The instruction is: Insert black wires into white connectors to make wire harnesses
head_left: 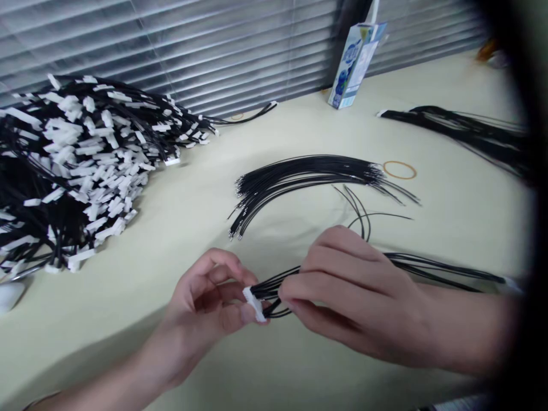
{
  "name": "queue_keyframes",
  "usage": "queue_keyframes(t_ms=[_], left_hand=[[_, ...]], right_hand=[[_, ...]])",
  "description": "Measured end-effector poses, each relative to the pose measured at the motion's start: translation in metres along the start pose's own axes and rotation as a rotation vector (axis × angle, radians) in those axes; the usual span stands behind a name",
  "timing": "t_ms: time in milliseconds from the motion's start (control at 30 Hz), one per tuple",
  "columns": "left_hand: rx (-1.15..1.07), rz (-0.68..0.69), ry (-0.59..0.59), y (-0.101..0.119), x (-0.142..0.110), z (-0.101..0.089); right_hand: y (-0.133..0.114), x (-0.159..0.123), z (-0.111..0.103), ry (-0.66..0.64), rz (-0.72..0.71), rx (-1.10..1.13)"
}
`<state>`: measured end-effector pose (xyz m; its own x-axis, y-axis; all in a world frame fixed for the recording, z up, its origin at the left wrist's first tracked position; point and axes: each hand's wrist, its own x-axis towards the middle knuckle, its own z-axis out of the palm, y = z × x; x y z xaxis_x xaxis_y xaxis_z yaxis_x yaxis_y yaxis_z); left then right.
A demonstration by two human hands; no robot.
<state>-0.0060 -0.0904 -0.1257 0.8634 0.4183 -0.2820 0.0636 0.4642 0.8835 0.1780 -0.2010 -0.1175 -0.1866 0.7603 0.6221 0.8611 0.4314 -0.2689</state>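
Left hand [203, 311] pinches a white plug [256, 305], right hand [355, 291] its wires [272, 287]; loose strands [302, 167] lie mid-frame, cable heap [100, 151] upper left, carton [351, 68] upper right.

A white connector [254, 303] and its black wires [274, 286] above the worktop [192, 200]
The left hand [214, 302] pinches the connector; the right hand [359, 294] holds the wires. Behind are a bundle [308, 167] beside a rubber band [400, 178], a cable heap [98, 151] at far left, a carton [353, 68] near the blinds [235, 51].
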Motion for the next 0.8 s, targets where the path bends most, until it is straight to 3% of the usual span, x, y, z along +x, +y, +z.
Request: queue_keyframes(t_ms=[300, 800], left_hand=[[-0.001, -0.014, 0.067, 0.0048, 0.0030, 0.0041], [0.065, -0.021, 0.076, 0.0011, 0.0036, 0.0016]], right_hand=[[0.0020, -0.0042, -0.0010, -0.036, -0.056, -0.009], [0.0021, -0.0016, -0.0063, -0.115, -0.107, -0.051]])
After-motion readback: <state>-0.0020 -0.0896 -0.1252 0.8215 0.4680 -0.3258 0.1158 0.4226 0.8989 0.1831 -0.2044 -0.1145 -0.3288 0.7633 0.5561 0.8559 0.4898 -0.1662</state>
